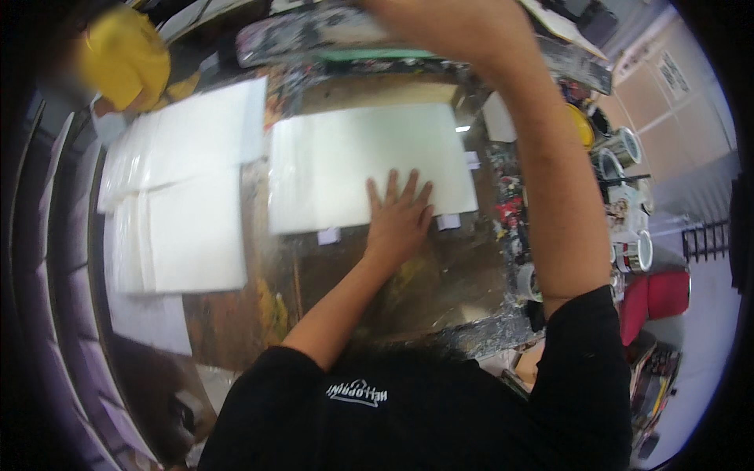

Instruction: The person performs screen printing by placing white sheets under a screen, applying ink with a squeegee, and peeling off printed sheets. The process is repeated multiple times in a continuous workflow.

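Observation:
My left hand lies flat with fingers spread on the near part of a white sheet. That sheet rests on a dark, paint-stained board, with small pale tabs along its near edge and right side. My right arm stretches far forward, and my right hand is at the top edge of the picture, its fingers cut off or hidden. Beneath and beside that hand runs a grey, paint-smeared bar with a green strip along it.
Stacks of white sheets in clear wrapping cover the table's left side. A yellow object stands at the far left. Cans and mugs line the right, near a red chair. Shelving rises at the left.

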`<control>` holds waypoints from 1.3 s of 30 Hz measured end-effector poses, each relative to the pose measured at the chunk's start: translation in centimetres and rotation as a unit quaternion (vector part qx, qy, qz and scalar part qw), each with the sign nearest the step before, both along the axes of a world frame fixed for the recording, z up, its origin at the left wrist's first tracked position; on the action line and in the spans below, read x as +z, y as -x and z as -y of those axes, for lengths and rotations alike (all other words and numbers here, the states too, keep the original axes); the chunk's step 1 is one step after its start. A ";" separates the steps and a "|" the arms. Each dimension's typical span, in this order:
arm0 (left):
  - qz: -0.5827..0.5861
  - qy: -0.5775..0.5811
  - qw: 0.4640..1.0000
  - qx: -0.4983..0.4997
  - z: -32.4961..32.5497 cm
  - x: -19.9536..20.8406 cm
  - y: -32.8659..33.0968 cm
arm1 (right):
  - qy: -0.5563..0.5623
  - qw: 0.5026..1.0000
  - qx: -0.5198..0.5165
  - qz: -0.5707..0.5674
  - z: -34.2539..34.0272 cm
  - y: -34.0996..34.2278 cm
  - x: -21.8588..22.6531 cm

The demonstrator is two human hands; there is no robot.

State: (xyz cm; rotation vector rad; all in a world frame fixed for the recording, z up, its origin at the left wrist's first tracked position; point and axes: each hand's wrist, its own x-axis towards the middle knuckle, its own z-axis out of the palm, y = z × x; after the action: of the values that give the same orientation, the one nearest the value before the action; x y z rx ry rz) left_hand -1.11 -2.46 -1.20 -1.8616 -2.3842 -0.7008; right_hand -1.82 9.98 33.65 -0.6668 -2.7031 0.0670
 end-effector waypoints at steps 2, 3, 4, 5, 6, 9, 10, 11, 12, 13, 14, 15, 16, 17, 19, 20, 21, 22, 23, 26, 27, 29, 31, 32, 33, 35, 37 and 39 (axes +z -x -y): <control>0.003 0.003 1.000 0.020 0.7 -0.2 0.3 | 0.004 0.999 0.018 -0.047 0.2 1.1 -2.1; -0.003 -0.016 1.000 0.021 0.7 -0.2 0.3 | 0.025 1.000 -0.001 0.000 1.3 0.5 -0.8; -0.010 -0.034 0.999 0.022 0.8 -0.3 0.3 | 0.006 1.000 0.000 -0.023 1.2 0.8 -1.2; -0.017 -0.052 0.998 0.023 1.4 -0.3 0.5 | -0.013 0.999 0.000 -0.047 0.8 1.4 -2.1; 0.014 -0.091 0.995 0.036 1.6 0.3 1.0 | -0.037 0.997 -0.010 -0.072 0.4 1.3 -2.5; 0.246 -0.179 0.948 0.093 3.2 6.3 3.0 | -0.002 0.998 -0.012 -0.060 1.0 0.6 -2.5; 0.404 -0.184 0.887 0.126 4.4 9.6 4.2 | 0.016 0.999 -0.010 -0.050 1.3 0.4 -2.8; 0.452 -0.258 0.848 0.098 5.4 11.1 5.6 | -0.071 0.990 0.042 -0.116 0.6 -0.8 -5.1; 0.497 -0.330 0.800 0.070 6.4 12.3 6.9 | -0.082 0.981 0.075 -0.158 1.0 -1.4 -7.0; 0.556 -0.332 0.762 0.014 7.3 15.2 7.1 | -0.090 0.987 0.055 -0.124 1.0 -2.1 -9.2; 0.608 -0.334 0.719 -0.036 8.9 17.5 7.3 | -0.105 0.984 0.082 -0.115 2.0 -3.2 -11.1; 0.551 -0.198 0.808 0.068 10.4 17.3 8.3 | -0.083 0.994 0.075 -0.016 3.3 -4.0 -12.1; 0.484 -0.185 0.851 0.090 10.7 14.1 8.3 | -0.043 0.992 0.111 -0.035 3.0 -4.8 -14.6; 0.459 -0.186 0.862 0.107 11.6 11.8 7.5 | -0.010 0.991 0.131 0.015 3.6 -5.5 -15.7; 0.390 -0.144 0.899 0.138 12.4 7.9 6.3 | 0.020 0.986 0.123 0.111 3.9 -7.1 -18.8; 0.341 -0.105 0.919 0.170 13.1 6.0 6.0 | 0.026 0.988 0.124 0.087 4.5 -7.7 -20.6; 0.293 -0.066 0.932 0.201 13.6 4.8 5.6 | 0.032 0.989 0.126 0.067 5.3 -8.3 -22.3; 0.250 -0.046 0.943 0.214 13.7 4.5 5.1 | 0.065 0.991 0.104 0.055 6.0 -9.0 -24.0; 0.207 -0.025 0.951 0.228 13.7 4.3 4.7 | 0.074 0.991 0.094 0.061 6.8 -9.6 -25.3; 0.150 -0.050 0.962 0.221 14.3 2.0 4.7 | 0.076 0.992 0.072 0.071 9.2 -10.0 -26.8; 0.151 -0.064 0.964 0.210 14.3 1.9 4.8 | 0.071 0.993 0.063 0.073 9.4 -9.7 -27.0; 0.153 -0.071 0.965 0.202 14.3 1.7 4.8 | 0.042 0.996 0.055 0.055 8.2 -8.1 -28.0; 0.148 -0.063 0.966 0.203 14.4 2.1 4.9 | 0.024 0.998 0.048 0.042 5.9 -5.5 -28.4; 0.153 -0.063 0.965 0.205 14.5 2.1 4.8 | 0.022 0.998 0.046 0.039 4.3 -3.7 -28.6; 0.156 -0.065 0.964 0.206 14.5 2.1 4.8 | 0.012 0.998 0.039 0.046 2.7 -1.7 -28.8; 0.160 -0.073 0.965 0.193 14.3 2.6 4.9 | -0.001 0.998 0.018 0.055 -1.4 1.8 -28.4; 0.160 -0.081 0.965 0.192 14.3 2.5 5.0 | 0.010 0.996 0.016 0.092 -5.1 5.1 -28.0; 0.158 -0.078 0.965 0.192 14.3 2.7 5.1 | 0.034 0.987 0.023 0.159 -7.9 7.9 -27.0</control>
State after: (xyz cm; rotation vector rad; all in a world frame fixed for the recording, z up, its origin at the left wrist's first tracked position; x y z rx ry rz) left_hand -6.17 -16.78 1.53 -1.2480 -2.6682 -1.1695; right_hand -9.67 17.90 6.69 -0.6859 -3.0343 0.0699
